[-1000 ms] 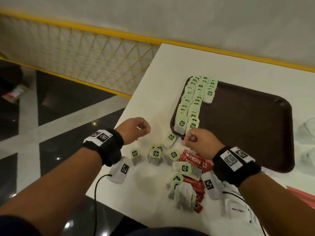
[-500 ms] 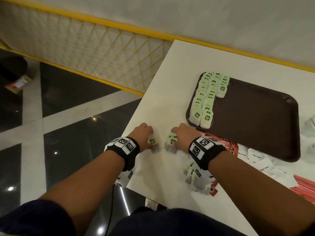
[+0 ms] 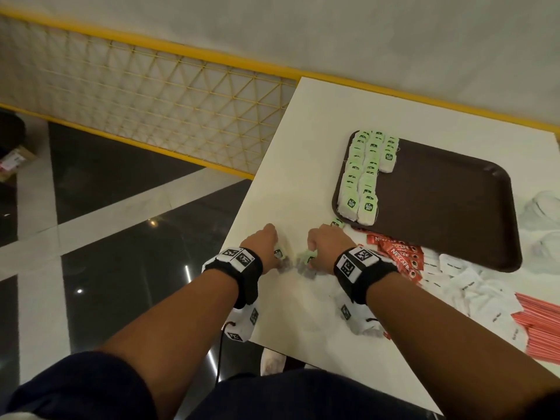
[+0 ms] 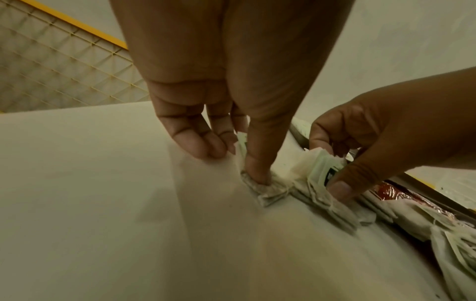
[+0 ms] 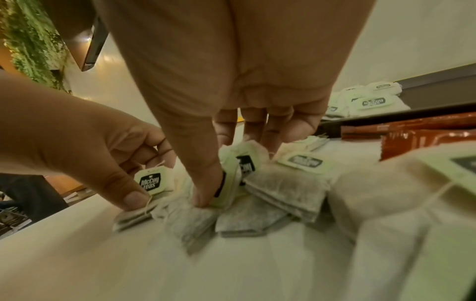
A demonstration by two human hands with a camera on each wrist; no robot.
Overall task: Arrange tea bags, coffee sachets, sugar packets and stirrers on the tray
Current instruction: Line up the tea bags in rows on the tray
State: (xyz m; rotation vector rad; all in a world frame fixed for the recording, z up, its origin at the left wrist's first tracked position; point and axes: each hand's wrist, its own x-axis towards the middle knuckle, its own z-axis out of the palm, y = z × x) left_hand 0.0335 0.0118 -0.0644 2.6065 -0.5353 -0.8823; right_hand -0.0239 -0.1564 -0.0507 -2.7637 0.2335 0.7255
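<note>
A brown tray (image 3: 439, 207) lies on the white table (image 3: 303, 131), with rows of green-tagged tea bags (image 3: 363, 177) at its left end. Loose tea bags (image 5: 283, 191) lie in front of the tray. My left hand (image 3: 274, 253) pinches one tea bag (image 4: 268, 191) between thumb and fingers; its tag (image 5: 152, 181) reads McCoy teas. Just to its right, my right hand (image 3: 312, 256) pinches a small bunch of tea bags (image 5: 237, 169). Red coffee sachets (image 3: 397, 259), white sugar packets (image 3: 454, 277) and red stirrers (image 3: 539, 325) lie to the right.
The table's left edge (image 3: 242, 213) runs close beside my left hand, with dark floor (image 3: 106, 222) below. A yellow mesh railing (image 3: 151, 95) stands behind. Clear plastic items (image 3: 542, 207) sit right of the tray. More tea bags (image 3: 363, 325) lie under my right wrist.
One second ago both hands were raised fists above the loose tea bags. They have since come down onto the bags near the table's left edge and taken hold of them.
</note>
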